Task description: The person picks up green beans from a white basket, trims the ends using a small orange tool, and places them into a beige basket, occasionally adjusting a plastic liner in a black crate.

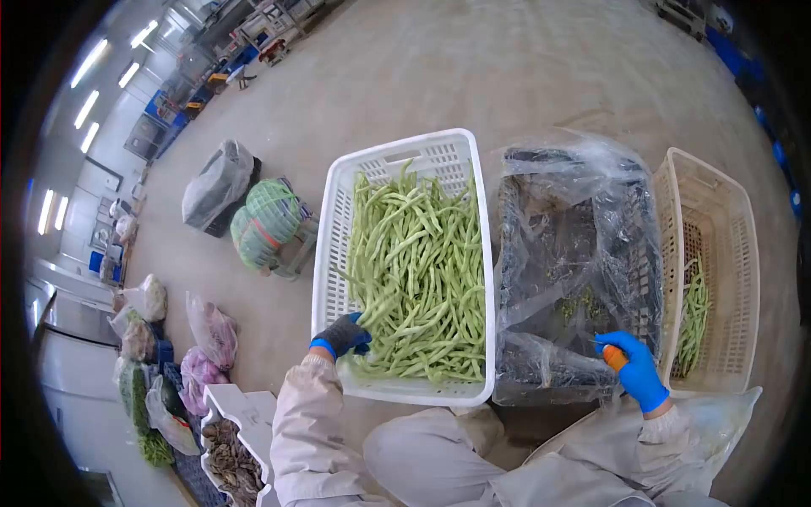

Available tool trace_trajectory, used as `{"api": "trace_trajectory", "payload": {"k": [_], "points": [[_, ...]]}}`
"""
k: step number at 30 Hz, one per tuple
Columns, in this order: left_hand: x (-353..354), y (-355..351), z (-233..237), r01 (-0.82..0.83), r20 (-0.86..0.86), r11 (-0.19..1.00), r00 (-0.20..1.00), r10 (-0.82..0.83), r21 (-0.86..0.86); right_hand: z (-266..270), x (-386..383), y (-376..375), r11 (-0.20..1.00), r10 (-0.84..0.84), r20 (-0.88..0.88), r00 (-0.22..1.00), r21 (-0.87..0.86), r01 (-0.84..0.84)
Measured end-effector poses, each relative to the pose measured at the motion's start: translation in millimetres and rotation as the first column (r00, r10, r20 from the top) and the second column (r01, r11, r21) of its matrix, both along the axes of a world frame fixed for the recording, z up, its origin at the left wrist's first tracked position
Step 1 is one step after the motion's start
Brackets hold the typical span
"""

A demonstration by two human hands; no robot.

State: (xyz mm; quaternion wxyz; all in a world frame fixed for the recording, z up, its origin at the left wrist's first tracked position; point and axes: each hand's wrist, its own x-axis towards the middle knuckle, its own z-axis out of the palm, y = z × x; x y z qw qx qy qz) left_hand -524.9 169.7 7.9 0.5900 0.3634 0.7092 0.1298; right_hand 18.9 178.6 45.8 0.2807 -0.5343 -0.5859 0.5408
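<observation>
A white plastic basket (404, 390) full of long green beans (422, 270) stands in front of me. My left hand (342, 335), in a dark glove over a blue one, is at its near left corner, fingers curled on some beans at the edge of the pile. Those beans look slightly blurred. In a blue glove, my right hand (639, 376) grips a small knife (616, 357) by its orange handle; a short bit of blade shows past the fingers. This hand is over the near right part of a black crate (507, 245) lined with clear plastic. Small green scraps (583, 304) lie in it.
To the right, a beige basket (743, 253) holds a few green beans. Left of the white basket are a green net sack (269, 224) and a plastic-covered black crate (218, 190). Bagged vegetables (203, 372) and a white foam box (253, 414) lie at lower left.
</observation>
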Motion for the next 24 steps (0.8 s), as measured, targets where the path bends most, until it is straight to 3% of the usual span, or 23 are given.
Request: {"api": "trace_trajectory", "payload": {"k": [1,3,6,8,9,11,13,15,16,18,23,24], "points": [[-2.3,5.2,9.9,0.101,-0.18,0.988,0.976,-0.121,-0.119,4.5,0.4,-1.3,1.0,-0.005,-0.012,1.0,0.013,0.005],[6.7,2.8,38.3,0.007,-0.05,0.999,0.999,-0.01,-0.05,15.1,1.5,-4.2,0.998,-0.045,-0.03,0.999,0.044,0.046],[37.0,2.9,87.0,-0.01,0.032,1.0,0.999,0.009,0.027,28.6,3.5,-8.2,0.998,-0.027,-0.071,0.997,0.063,0.031],[64.6,-0.7,112.3,-0.186,0.407,0.974,0.906,0.12,0.128,36.9,-2.5,-5.8,0.993,0.003,-0.107,0.994,0.116,0.009],[78.8,-2.1,120.5,-0.185,0.543,0.972,0.836,0.078,0.145,41.4,-8.0,-3.7,0.988,0.046,-0.129,0.991,0.152,-0.026],[119.8,-8.8,141.1,-0.205,0.672,0.956,0.741,0.013,0.208,55.5,-28.9,4.7,0.99,0.05,-0.309,0.95,0.144,-0.006],[168.6,-15.2,162.0,-0.175,0.65,0.937,0.756,-0.069,0.303,90.1,-49.0,13.3,0.996,0.048,-0.499,0.865,0.092,-0.003],[205.7,-23.7,170.7,-0.142,0.678,0.931,0.722,-0.135,0.337,98.2,-57.7,24.2,0.964,0.118,-0.54,0.834,0.264,0.035],[218.9,-28.0,171.3,-0.13,0.703,0.933,0.694,-0.156,0.336,106.4,-52.4,26.7,0.958,0.088,-0.532,0.842,0.277,0.075],[245.7,-36.9,175.5,-0.125,0.754,0.939,0.633,-0.174,0.322,120.9,-36.1,25.7,0.854,0.19,-0.156,0.969,0.513,-0.085],[280.2,-53.7,182.2,-0.126,0.819,0.937,0.534,-0.212,0.325,151.0,6.6,-4.6,0.848,0.168,-0.044,0.985,0.515,-0.122],[286.0,-56.7,183.6,-0.127,0.823,0.942,0.531,-0.2,0.311,144.8,12.5,-7.3,0.797,0.136,0.02,0.99,0.591,-0.122]]}}
